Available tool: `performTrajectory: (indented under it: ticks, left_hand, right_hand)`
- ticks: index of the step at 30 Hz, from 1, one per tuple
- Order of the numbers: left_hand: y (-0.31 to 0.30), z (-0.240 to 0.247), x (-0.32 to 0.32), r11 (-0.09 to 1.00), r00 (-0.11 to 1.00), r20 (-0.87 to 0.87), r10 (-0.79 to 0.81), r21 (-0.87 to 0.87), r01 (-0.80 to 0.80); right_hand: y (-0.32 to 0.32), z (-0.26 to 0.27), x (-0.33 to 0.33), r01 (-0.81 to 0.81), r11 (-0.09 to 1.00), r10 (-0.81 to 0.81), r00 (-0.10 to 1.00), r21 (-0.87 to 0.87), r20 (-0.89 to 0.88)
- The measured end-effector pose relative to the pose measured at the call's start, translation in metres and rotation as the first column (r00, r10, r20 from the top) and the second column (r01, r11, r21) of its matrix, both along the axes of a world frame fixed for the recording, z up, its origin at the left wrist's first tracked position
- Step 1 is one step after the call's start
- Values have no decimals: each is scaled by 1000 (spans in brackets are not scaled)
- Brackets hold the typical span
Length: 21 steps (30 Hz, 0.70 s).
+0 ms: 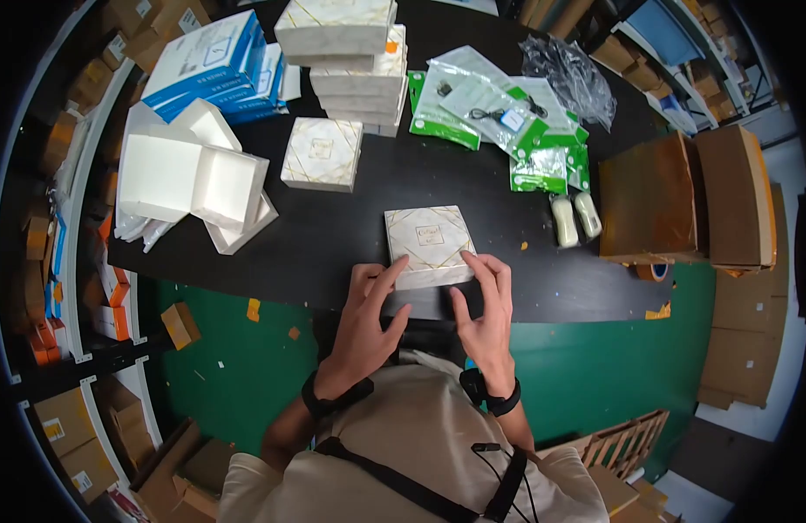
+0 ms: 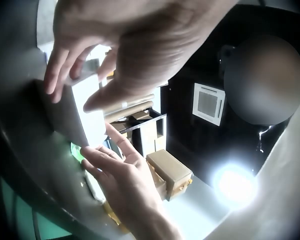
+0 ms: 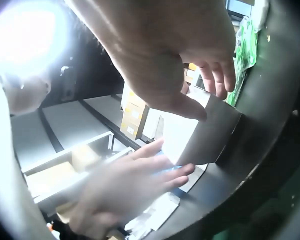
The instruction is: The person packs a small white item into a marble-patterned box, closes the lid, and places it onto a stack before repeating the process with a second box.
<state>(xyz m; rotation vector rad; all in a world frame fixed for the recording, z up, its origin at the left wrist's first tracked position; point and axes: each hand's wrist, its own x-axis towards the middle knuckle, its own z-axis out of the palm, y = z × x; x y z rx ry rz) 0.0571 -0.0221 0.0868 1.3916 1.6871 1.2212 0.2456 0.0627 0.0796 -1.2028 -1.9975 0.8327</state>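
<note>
A square white marbled gift box (image 1: pixel 429 237) with gold lines and a small framed label on its lid lies closed near the table's front edge. My left hand (image 1: pixel 365 312) is at its near left corner, index fingertip by the lid edge and thumb apart from the box. At the near right corner, my right hand (image 1: pixel 486 309) has its fingertips on the lid edge and its thumb in front of the near side. In the right wrist view the left hand (image 3: pixel 125 187) is blurred, fingers extended beside the box (image 3: pixel 205 132).
Behind stand another marbled box (image 1: pixel 323 152) and a stack of them (image 1: pixel 359 87). Open white boxes (image 1: pixel 193 174) and blue packs (image 1: pixel 211 65) are at left. Green-and-clear bags (image 1: pixel 490 100), two pale bottle-shaped items (image 1: pixel 564 220) and cardboard boxes (image 1: pixel 651 200) lie right.
</note>
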Motion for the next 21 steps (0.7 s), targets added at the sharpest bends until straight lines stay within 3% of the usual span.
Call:
performTrajectory:
  ticks: [7, 10, 15, 21]
  left_hand:
    - [-9, -8, -12, 1000, 994, 108, 5, -29, -2]
    - [-3, -8, -15, 999, 987, 161, 17, -38, -11]
    - [3, -14, -18, 1000, 986, 168, 4, -29, 1]
    - [0, -12, -14, 999, 985, 170, -15, -30, 21]
  right_hand:
    - [-5, 5, 10, -75, 993, 66, 992, 89, 107]
    - [3, 8, 7, -149, 954, 117, 984, 258, 136]
    - [11, 29, 7, -227, 944, 176, 961, 242, 215]
    - [20, 28, 5, -207, 957, 206, 978, 205, 25]
